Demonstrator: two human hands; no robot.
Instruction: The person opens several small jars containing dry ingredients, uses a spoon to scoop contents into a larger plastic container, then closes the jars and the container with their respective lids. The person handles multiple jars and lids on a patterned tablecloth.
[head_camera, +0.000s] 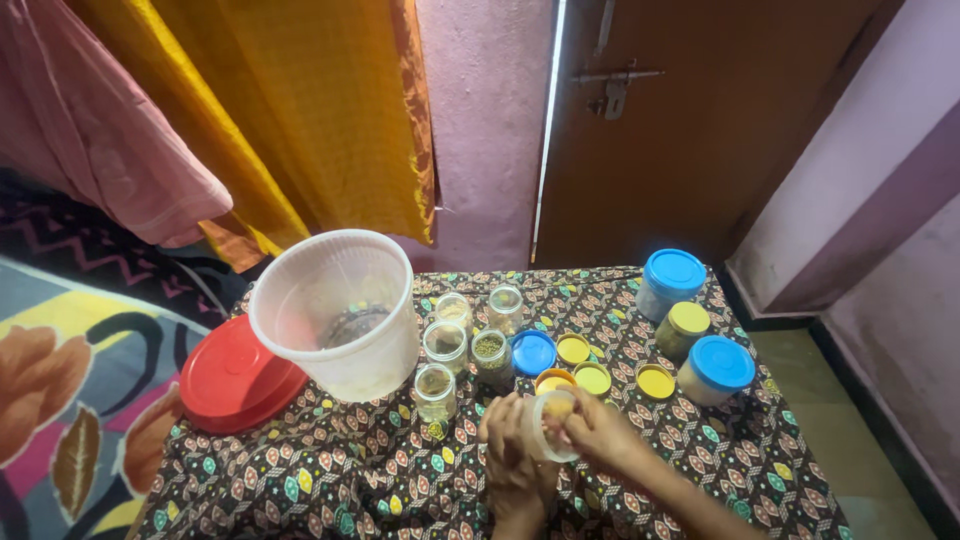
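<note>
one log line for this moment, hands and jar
left hand: grips small clear jar | right hand: on jar | jar: raised over patterned cloth | nearby: loose yellow lids

I see a home: brown wooden bolted door (680, 120), hanging yellow cloth (300, 110), spice jars on patterned-cloth surface (330, 470).

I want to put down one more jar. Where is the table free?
Free: the near left cloth, below the red lid and tub; also the near right corner, below the blue-lidded jar. Crowded: the middle, around the open jars and loose lids.
</note>
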